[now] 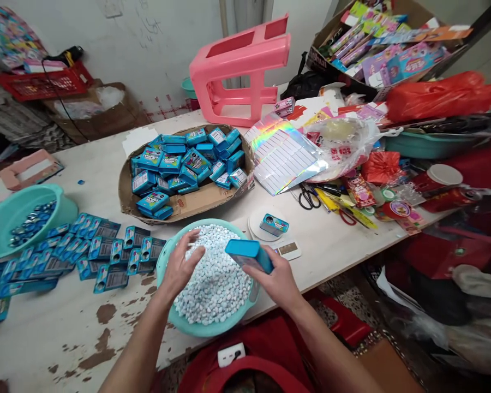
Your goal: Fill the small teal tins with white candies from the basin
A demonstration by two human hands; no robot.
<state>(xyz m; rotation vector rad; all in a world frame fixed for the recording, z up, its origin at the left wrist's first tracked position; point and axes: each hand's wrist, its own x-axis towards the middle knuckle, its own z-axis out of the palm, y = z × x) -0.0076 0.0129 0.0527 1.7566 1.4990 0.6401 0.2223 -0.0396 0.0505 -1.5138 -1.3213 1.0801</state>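
A round turquoise basin [213, 331] near the table's front edge holds a heap of small white and pale blue pellets [216, 289]. Over its left part is my left hand [183, 263], fingers apart and nothing in them. My right hand [279, 277] grips a blue box [251, 253] above the basin's right side. Just behind that hand, another blue box [274, 224] with a round hole lies on a small white scale [290, 250]. Many blue boxes [100, 248] with round holes stand to the left of the basin.
Behind the basin, a cardboard tray [200, 203] is piled with blue boxes. At far left sits a turquoise bowl [67, 210] of small shiny items. A pink stool [245, 63] lies at the back. Silvery sheets [284, 153], scissors [310, 197] and packets crowd the right.
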